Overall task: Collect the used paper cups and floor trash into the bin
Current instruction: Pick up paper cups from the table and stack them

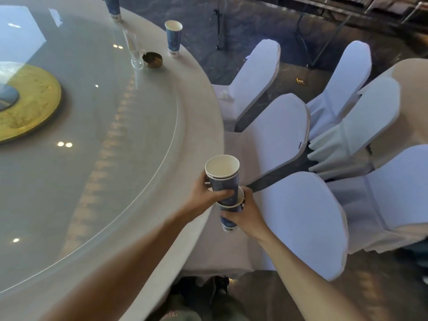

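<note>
Already we have two paper cups in hand at the near edge of the round table (199, 117): our left hand (203, 193) wraps its fingers and thumb around the upper cup (223, 179), while our right hand (246, 214) closes around the lower cup (229, 218) from the side. The upper cup sits partly inside the lower one, mouths pointing up and slightly away from us, so the pair shares one long axis running nearly upright (a small lean toward the table, as far as we can judge). Pushing the top cup straight down along that axis looks like the move that finishes the nesting. Beyond, another cup (173, 38) stands upright near the far rim, well apart and ahead of our left hand, which seems nearer. No bin shows.
</note>
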The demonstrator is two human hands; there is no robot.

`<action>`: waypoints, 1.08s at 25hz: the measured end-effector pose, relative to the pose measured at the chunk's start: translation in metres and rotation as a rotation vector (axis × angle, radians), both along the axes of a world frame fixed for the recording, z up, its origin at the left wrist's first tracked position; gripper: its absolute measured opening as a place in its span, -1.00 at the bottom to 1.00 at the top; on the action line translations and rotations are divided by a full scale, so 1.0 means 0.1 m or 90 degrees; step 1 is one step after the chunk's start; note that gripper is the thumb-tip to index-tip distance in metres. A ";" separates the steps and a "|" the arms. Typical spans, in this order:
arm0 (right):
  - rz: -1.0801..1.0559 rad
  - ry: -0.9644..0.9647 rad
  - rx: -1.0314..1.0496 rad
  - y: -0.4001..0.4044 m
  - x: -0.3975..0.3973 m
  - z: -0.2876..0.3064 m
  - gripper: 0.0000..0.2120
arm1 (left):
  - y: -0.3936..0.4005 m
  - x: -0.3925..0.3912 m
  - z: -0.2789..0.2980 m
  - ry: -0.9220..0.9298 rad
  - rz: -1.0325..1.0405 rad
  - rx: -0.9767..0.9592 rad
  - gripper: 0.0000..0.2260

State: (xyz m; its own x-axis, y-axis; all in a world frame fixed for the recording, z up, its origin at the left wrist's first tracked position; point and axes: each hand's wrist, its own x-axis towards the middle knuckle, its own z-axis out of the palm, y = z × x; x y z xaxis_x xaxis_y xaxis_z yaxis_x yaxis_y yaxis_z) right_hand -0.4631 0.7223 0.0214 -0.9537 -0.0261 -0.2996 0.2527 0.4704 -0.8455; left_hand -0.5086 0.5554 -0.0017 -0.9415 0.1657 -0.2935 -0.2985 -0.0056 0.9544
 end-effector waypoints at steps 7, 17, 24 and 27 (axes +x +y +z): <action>-0.097 -0.056 -0.038 0.31 0.25 -0.18 -0.23 | 0.25 0.29 -0.25 -0.077 -0.126 -0.012 -0.36; 0.104 -0.076 -0.200 0.87 0.23 0.10 -0.48 | 0.68 0.75 -0.23 -0.054 -0.093 -0.102 -0.28; 0.191 -0.150 -0.136 1.40 0.25 -0.04 -0.12 | 1.29 1.30 -0.34 -0.068 0.051 -0.174 -0.21; 0.281 -0.168 -0.047 1.44 0.31 -0.25 -0.09 | 1.45 1.61 -0.42 -0.109 0.064 -0.200 -0.23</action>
State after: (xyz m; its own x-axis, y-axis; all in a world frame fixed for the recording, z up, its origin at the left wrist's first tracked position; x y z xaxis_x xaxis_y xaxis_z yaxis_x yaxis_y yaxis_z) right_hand -0.4319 0.8665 -0.0035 -0.7392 -0.4391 -0.5107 0.2532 0.5215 -0.8148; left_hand -0.3474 0.7004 -0.0440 -0.8816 -0.0489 -0.4694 -0.4664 0.2425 0.8507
